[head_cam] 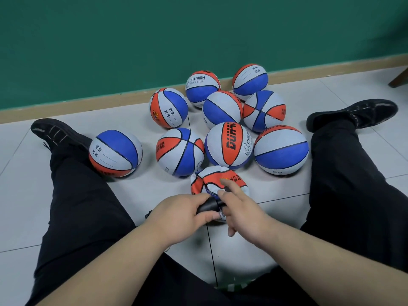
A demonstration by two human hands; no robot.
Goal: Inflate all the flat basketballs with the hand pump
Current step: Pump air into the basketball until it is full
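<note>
A crumpled, flat basketball (213, 181) in orange, white and blue lies on the floor between my legs. My left hand (183, 212) grips the black hand pump (209, 206), whose front end points into the flat ball. My right hand (239, 206) rests on the ball beside the pump's tip, index finger stretched out over the orange panel, the other fingers loosely spread. The pump's needle and rear end are hidden by my hands.
Several round basketballs (228, 145) cluster on the white tiled floor (26, 195) just beyond the flat one, one apart at the left (116, 153) against my leg. My legs in black trousers spread to both sides. A green wall (132, 40) with a wooden skirting stands behind.
</note>
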